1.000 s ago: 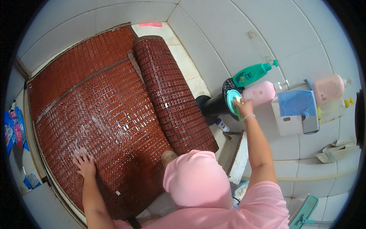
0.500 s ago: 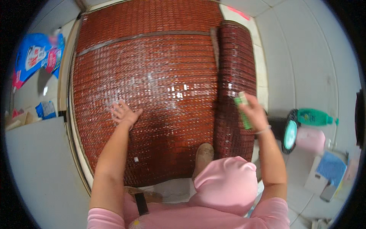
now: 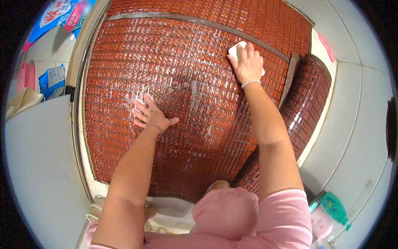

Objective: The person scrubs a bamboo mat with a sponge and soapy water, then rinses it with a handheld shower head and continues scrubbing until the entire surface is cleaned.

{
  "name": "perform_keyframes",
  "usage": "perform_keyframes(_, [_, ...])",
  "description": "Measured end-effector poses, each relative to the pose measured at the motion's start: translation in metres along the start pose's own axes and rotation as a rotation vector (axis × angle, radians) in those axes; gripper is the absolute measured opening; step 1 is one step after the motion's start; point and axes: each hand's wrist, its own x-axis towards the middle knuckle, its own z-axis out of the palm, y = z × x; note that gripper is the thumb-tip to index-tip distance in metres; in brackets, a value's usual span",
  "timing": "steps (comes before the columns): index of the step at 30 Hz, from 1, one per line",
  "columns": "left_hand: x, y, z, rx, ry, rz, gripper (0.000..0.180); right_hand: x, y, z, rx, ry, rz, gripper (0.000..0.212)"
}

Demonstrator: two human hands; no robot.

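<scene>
A reddish-brown mat of small glossy tiles [image 3: 124,79] lies spread on the floor, wet with whitish suds in places. My left hand [image 3: 154,117] rests on its left-middle part, fingers stretched and spread, holding nothing. At the far right of the flat area, my right hand [image 3: 248,66] is closed over a white-backed scrub brush [image 3: 235,50] and presses it against the tiles. The brush's underside is hidden. Along the right side the mat is rolled up into a thick dark roll [image 3: 309,91], partly behind my right forearm.
A blue and pink bag [image 3: 56,18] and a smaller blue packet [image 3: 52,81] are at the left, beyond a door-like frame [image 3: 78,62]. A green bottle [image 3: 334,207] and a pink container [image 3: 321,222] stand at lower right. Pale tiled walls [image 3: 356,33] rise at right.
My right hand has gone from above the roll to the far flat mat, turning the brush down onto it. My left hand stays spread on the mat. The view has swung round.
</scene>
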Motion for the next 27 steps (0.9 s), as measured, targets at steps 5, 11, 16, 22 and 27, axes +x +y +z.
perform_keyframes(5, [0.007,-0.027,-0.003,-0.054,-0.027,-0.093,0.151,-0.07,-0.068,-0.049,0.172,-0.761,-0.187,0.051])
perform_keyframes(11, [0.002,-0.015,-0.005,-0.103,-0.036,-0.051,0.151,-0.143,-0.073,-0.063,0.27,-0.745,-0.505,0.048])
perform_keyframes(16, [-0.002,0.004,-0.007,-0.134,-0.041,0.013,0.15,0.063,-0.003,0.018,0.087,0.061,-0.137,0.04])
perform_keyframes(22, [0.002,-0.025,-0.007,-0.162,-0.023,-0.026,0.149,-0.017,-0.105,-0.034,0.041,-0.75,-0.445,0.042])
perform_keyframes(27, [-0.002,-0.024,-0.006,-0.223,-0.019,0.043,0.149,-0.068,-0.089,-0.025,0.328,-0.575,-0.712,0.039])
